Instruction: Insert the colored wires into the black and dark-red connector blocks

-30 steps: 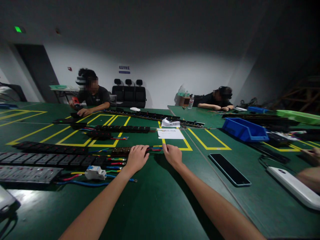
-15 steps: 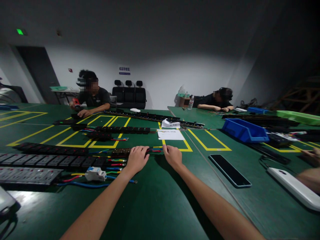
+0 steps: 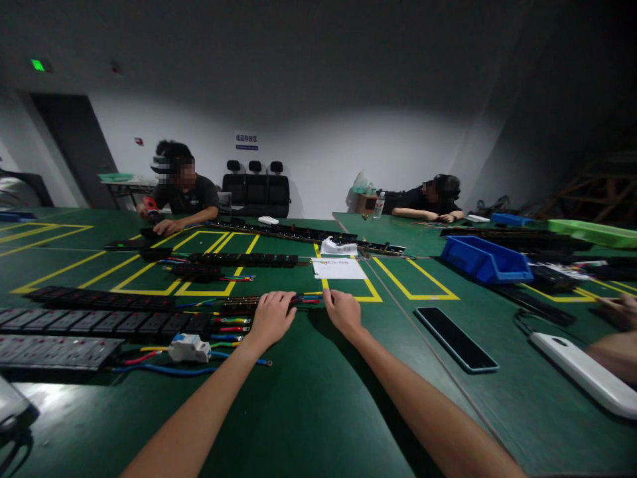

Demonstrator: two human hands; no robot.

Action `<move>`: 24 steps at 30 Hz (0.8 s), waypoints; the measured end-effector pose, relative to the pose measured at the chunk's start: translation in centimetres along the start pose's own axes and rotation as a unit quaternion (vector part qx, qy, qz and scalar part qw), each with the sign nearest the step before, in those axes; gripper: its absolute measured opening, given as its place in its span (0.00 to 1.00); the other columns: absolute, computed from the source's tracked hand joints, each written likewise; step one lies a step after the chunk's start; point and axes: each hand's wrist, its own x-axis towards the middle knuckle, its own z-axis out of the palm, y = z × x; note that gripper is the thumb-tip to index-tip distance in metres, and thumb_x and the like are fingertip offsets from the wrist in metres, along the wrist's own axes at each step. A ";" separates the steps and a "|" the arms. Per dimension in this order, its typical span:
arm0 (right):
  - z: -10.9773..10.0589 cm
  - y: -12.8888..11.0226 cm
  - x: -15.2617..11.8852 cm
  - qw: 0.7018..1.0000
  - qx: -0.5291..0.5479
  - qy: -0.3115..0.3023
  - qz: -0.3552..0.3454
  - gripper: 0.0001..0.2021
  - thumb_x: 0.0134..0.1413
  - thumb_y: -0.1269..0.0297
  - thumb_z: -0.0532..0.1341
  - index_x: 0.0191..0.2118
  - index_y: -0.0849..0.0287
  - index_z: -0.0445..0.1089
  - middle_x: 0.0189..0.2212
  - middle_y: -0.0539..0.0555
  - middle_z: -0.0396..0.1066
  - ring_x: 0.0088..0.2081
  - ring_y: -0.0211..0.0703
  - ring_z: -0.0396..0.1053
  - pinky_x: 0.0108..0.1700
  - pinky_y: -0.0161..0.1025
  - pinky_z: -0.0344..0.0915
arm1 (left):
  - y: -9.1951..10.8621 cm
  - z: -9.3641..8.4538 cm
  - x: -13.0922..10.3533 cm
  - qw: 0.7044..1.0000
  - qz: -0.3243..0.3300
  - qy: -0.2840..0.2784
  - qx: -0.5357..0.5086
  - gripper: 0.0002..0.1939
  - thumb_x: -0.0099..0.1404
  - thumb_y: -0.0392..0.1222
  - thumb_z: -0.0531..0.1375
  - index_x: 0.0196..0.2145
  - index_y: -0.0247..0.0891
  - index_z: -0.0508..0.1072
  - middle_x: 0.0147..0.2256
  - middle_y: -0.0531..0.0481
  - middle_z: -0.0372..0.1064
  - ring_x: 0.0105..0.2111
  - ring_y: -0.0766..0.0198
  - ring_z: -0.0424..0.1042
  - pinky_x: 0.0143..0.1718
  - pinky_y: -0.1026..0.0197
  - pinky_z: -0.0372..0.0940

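Note:
My left hand (image 3: 273, 318) is closed over the end of a black socket strip (image 3: 237, 304) with copper-coloured lines along it. Yellow, blue and red wires (image 3: 309, 301) come out of that end, past my fingers. My right hand (image 3: 342, 311) is in a pinch at the tip of the yellow wire (image 3: 312, 293); its fingers hide the wire's end. Left of my left hand lie more socket strips, a black one (image 3: 99, 299) and a grey one (image 3: 60, 352), with coloured leads ending in ring lugs. A white circuit breaker (image 3: 189, 347) sits on the leads.
Right of my arms lie a phone (image 3: 455, 338) and a white power bank (image 3: 580, 372), with a blue bin (image 3: 485, 259) behind. A white paper sheet (image 3: 339, 269) lies beyond my hands. Two people work across the green table (image 3: 308, 411); another person's hand (image 3: 620, 312) shows at right.
Both hands keep almost the same place and grip. The whole view has shifted very slightly.

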 end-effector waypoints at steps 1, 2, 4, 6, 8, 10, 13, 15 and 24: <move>0.0 0.0 0.0 1.000 0.003 -0.002 -0.002 0.25 0.72 0.56 0.49 0.28 0.59 0.75 0.24 0.53 0.73 0.23 0.35 0.64 0.26 0.34 0.44 | 0.0 0.0 0.0 1.000 0.000 0.000 0.000 0.18 0.71 0.43 0.55 0.57 0.41 0.70 0.52 0.44 0.72 0.52 0.53 0.69 0.57 0.48 0.60; 0.0 0.0 0.0 1.000 0.004 -0.002 -0.003 0.25 0.72 0.56 0.49 0.27 0.60 0.75 0.24 0.53 0.73 0.23 0.35 0.64 0.26 0.34 0.45 | 0.0 0.0 0.0 1.000 -0.001 0.000 0.000 0.18 0.71 0.43 0.55 0.57 0.41 0.70 0.52 0.44 0.72 0.52 0.53 0.69 0.57 0.47 0.60; 0.0 0.0 0.0 1.000 0.003 0.002 -0.005 0.25 0.72 0.56 0.49 0.27 0.59 0.74 0.23 0.52 0.72 0.23 0.35 0.64 0.26 0.34 0.45 | 0.1 0.0 0.0 1.000 -0.003 -0.002 -0.002 0.18 0.71 0.43 0.55 0.57 0.41 0.70 0.52 0.43 0.72 0.53 0.53 0.69 0.57 0.47 0.61; 0.0 0.0 0.0 1.000 0.004 0.005 -0.006 0.25 0.72 0.56 0.49 0.26 0.59 0.74 0.23 0.52 0.72 0.23 0.35 0.64 0.26 0.34 0.44 | 0.1 -0.1 0.0 1.000 -0.005 -0.006 -0.004 0.18 0.71 0.43 0.55 0.57 0.42 0.70 0.52 0.43 0.72 0.53 0.52 0.69 0.57 0.47 0.61; 0.0 0.1 0.0 1.000 0.008 0.002 -0.008 0.25 0.72 0.56 0.49 0.26 0.59 0.73 0.22 0.52 0.72 0.23 0.35 0.64 0.26 0.34 0.44 | 0.2 -0.2 0.0 1.000 -0.007 -0.008 -0.006 0.18 0.71 0.43 0.55 0.57 0.42 0.70 0.52 0.43 0.73 0.53 0.52 0.69 0.57 0.46 0.61; 0.0 0.1 0.0 1.000 0.013 -0.002 -0.008 0.25 0.72 0.56 0.49 0.26 0.59 0.73 0.22 0.51 0.71 0.22 0.34 0.63 0.26 0.34 0.44 | 0.2 -0.2 0.0 1.000 -0.007 -0.007 -0.008 0.18 0.71 0.44 0.55 0.57 0.42 0.70 0.52 0.44 0.72 0.53 0.52 0.69 0.57 0.46 0.61; 0.0 0.1 0.0 1.000 0.018 -0.003 -0.009 0.25 0.72 0.56 0.49 0.26 0.59 0.73 0.22 0.51 0.71 0.22 0.34 0.63 0.26 0.33 0.46 | 0.2 -0.2 0.0 1.000 -0.007 -0.007 -0.009 0.18 0.71 0.44 0.55 0.57 0.43 0.70 0.52 0.44 0.72 0.53 0.52 0.69 0.57 0.47 0.61; -0.1 0.1 0.0 1.000 0.019 -0.004 -0.007 0.25 0.72 0.56 0.49 0.26 0.60 0.73 0.22 0.51 0.71 0.22 0.34 0.64 0.26 0.33 0.47 | 0.1 -0.2 0.0 1.000 -0.006 -0.006 -0.008 0.18 0.71 0.43 0.55 0.57 0.42 0.69 0.52 0.44 0.72 0.53 0.52 0.69 0.57 0.47 0.61; 0.1 0.0 0.1 1.000 -0.009 -0.004 0.001 0.25 0.72 0.55 0.49 0.28 0.59 0.74 0.24 0.54 0.74 0.24 0.36 0.67 0.26 0.34 0.46 | 0.1 0.0 0.0 1.000 -0.004 -0.004 -0.005 0.19 0.71 0.44 0.55 0.57 0.42 0.70 0.52 0.44 0.72 0.53 0.52 0.69 0.57 0.47 0.60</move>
